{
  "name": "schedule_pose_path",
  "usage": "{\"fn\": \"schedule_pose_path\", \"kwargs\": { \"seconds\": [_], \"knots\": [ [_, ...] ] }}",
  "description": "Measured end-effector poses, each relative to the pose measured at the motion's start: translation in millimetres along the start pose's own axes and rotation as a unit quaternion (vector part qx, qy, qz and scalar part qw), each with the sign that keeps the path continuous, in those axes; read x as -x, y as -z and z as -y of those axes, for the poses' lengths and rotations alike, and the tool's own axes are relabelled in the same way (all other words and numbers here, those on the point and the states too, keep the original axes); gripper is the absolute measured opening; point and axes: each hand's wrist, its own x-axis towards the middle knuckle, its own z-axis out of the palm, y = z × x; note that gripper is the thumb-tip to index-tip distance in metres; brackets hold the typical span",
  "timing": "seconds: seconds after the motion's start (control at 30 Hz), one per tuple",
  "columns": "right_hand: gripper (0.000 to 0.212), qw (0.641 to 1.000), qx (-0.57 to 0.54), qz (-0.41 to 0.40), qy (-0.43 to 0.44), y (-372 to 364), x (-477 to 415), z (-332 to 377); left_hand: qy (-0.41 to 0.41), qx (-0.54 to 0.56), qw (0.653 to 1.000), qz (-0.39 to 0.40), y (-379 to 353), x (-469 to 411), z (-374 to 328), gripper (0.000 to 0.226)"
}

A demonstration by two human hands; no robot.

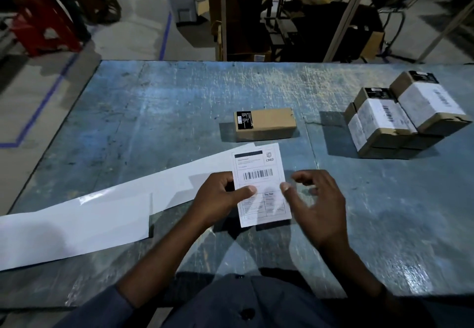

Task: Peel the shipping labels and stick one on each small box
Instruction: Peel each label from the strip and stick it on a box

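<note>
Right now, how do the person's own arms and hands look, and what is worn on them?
The left hand and right hand are bare: no gloves, no visible rings. The forearms are bare too. A dark blue-grey sleeve ends near the left elbow; the shirt has dark buttons.

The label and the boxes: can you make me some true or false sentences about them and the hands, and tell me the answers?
1. The left hand holds the shipping label. True.
2. The lone box in the middle already has a white label. False: it is bare brown, with only a small black sticker.
3. The stacked boxes on the right have white labels. True.
4. The long white backing strip lies right of the hands. False: it stretches away to the left.
</note>
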Motion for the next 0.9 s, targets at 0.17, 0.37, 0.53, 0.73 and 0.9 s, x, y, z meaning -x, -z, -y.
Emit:
{"fn": "schedule_pose_path", "kwargs": {
  "seconds": [0.17,0.37,0.53,0.73,0.9],
  "knots": [
    [0.008,0.952,-0.229,0.094,-0.181,9.0,-22.1,-1.5,-0.01,-0.022,0.999,0.034,-6.5,1.5,-4.6,0.022],
    [0.007,0.956,-0.227,0.076,-0.169,17.4,-38.2,-11.9,0.042,0.061,0.996,0.046,-13.2,-13.4,-14.0,0.023],
    [0.008,0.947,-0.259,0.029,-0.186,34.4,-78.9,-28.4,0.134,0.181,0.974,-0.001,-7.7,-37.1,-26.2,0.03],
    [0.022,0.925,-0.275,0.103,-0.239,30.2,-157.0,-45.5,0.062,0.111,0.978,-0.163,2.3,-96.0,-41.7,0.004],
    [0.026,0.911,-0.295,0.134,-0.256,7.0,-205.4,-42.6,-0.002,0.069,0.97,-0.232,4.3,-154.4,-39.9,0.019]
  ]
}}
